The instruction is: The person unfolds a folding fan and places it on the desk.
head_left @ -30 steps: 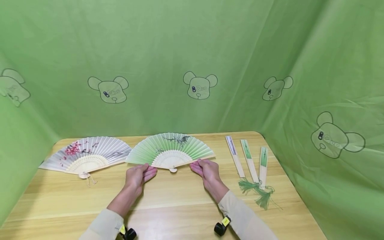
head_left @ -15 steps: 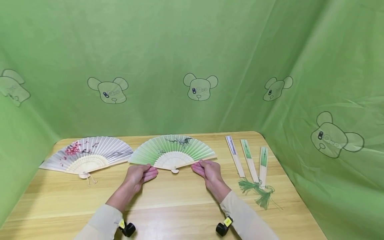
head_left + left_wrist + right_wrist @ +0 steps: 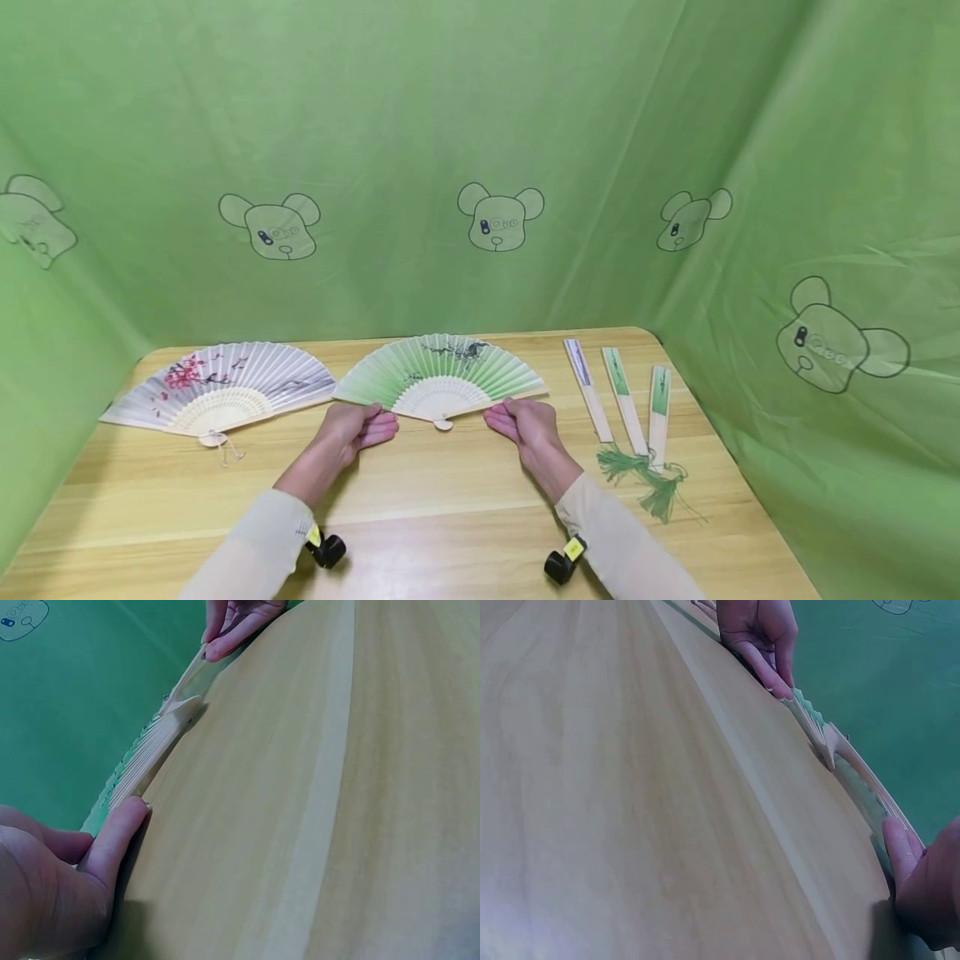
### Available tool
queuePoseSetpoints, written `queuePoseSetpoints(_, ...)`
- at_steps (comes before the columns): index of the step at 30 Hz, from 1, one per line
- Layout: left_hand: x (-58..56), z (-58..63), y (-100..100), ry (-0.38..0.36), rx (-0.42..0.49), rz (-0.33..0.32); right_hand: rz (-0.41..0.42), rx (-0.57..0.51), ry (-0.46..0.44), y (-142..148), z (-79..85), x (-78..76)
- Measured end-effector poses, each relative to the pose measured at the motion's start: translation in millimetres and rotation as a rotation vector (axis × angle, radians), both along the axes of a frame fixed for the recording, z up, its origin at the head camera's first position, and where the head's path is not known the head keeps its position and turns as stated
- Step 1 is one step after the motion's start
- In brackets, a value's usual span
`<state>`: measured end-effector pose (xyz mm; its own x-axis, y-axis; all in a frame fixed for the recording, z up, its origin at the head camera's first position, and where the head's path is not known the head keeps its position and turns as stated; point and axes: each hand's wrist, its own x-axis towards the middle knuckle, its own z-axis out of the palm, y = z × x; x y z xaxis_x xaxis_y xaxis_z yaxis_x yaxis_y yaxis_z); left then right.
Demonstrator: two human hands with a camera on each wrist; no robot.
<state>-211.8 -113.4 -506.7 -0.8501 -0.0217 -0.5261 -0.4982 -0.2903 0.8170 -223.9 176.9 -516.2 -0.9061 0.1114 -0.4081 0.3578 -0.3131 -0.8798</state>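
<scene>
A green folding fan point(image 3: 442, 367), spread wide and painted with a dark branch, is held by both hands just at the table. My left hand point(image 3: 350, 434) pinches its left outer rib between thumb and fingers, and my right hand point(image 3: 534, 431) does the same on the right rib. From the left wrist view, the fan's ribs point(image 3: 154, 750) stand edge-on between the two hands. In the right wrist view its pale pivot end point(image 3: 829, 746) shows between them too. Left of it lies an open grey-white folding fan point(image 3: 221, 387) with pink blossoms.
Three folded fans lie in a row on the right: one with a purple-grey panel point(image 3: 588, 390), one green point(image 3: 624, 400), and another green point(image 3: 658, 417). Green tassels point(image 3: 652, 483) trail from their lower ends. The wooden table point(image 3: 427, 533) is bounded by green cloth walls point(image 3: 390, 167).
Both hands have moved slightly to the right, carrying the green fan with them. Its left tip now sits at the edge of the blossom fan. The other fans have not moved.
</scene>
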Motion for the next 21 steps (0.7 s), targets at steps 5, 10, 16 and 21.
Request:
queuePoseSetpoints(5, -3.4, -1.1, 0.4, 0.004, -0.016, -0.002, 0.014, 0.005, -0.029, 2.0, 1.4, -3.8)
queuePoseSetpoints(10, -6.4, 0.3, 0.2, -0.012, -0.037, -0.001, 0.034, -0.003, -0.065, 4.9, 2.6, -7.9)
queuePoseSetpoints(16, -8.3, 2.8, -2.3, -0.024, -0.092, -0.041, 0.075, -0.014, -0.111, 7.1, 4.2, -11.1)
queuePoseSetpoints(21, -8.5, 3.6, -4.8, -0.028, -0.106, -0.077, 0.091, -0.051, -0.127, 9.1, 5.6, -11.8)
